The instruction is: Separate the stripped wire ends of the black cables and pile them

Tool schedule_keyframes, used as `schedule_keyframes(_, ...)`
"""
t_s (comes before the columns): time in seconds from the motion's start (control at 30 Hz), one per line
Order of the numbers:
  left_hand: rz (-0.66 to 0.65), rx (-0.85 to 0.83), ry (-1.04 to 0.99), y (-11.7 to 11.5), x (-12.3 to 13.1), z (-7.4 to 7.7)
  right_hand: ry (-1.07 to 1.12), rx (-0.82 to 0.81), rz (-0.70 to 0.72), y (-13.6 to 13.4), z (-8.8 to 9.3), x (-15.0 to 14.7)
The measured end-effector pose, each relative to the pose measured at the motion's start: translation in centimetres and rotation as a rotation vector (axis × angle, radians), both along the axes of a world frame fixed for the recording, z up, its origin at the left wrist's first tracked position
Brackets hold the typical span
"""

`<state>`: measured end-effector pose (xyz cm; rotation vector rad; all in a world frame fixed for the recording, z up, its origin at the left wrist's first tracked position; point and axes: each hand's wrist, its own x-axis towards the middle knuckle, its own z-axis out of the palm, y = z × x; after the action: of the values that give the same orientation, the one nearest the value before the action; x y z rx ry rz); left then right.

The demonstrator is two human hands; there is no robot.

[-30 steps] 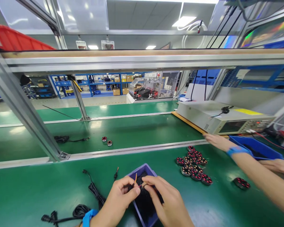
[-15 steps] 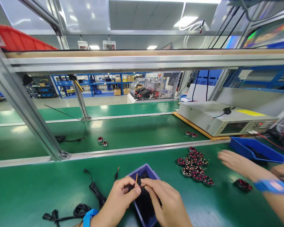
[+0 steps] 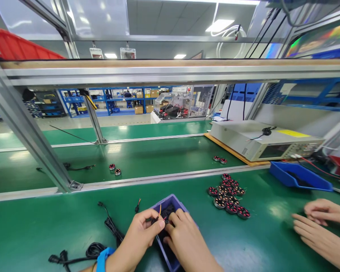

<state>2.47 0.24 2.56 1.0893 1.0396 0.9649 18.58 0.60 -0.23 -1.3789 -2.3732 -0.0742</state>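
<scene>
above purple bin (image 3: 180, 203), left grip (image 3: 138, 236) pinching thin wires (image 3: 160, 210), right grip (image 3: 184, 231) curled, hold unclear

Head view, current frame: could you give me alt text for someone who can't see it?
A person's left hand pinches a thin yellow wire above a purple bin of black parts, with the right hand close beside it. Black cables lie left on the green bench; clustered round parts and a co-worker's hands are to the right.
</scene>
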Motion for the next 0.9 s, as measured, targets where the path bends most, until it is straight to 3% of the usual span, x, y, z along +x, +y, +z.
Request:
schedule_keyframes(0.13, -0.013, 0.014, 0.015, 0.0, 0.0, -0.2, 0.013, -0.015, -0.019, 0.1, -0.5, -0.3)
schedule_keyframes(0.33, -0.025, 0.022, 0.021, -0.1, -0.1, 0.4, 0.135, -0.057, -0.018, -0.4, 1.2, 1.0)
schedule_keyframes(0.5, -0.030, 0.011, 0.013, -0.2, -0.1, 0.5, 0.759, -0.254, -0.055, -0.7, 2.4, 1.0)
schedule_keyframes(0.57, -0.033, 0.008, 0.018, -0.2, -0.1, 0.3, 0.903, -0.300, -0.043, -0.8, 2.6, 0.9)
schedule_keyframes(0.9, -0.046, -0.003, 0.016, 0.0, -0.2, -0.4, 0.951, -0.308, -0.034, -1.1, 2.9, 0.9)
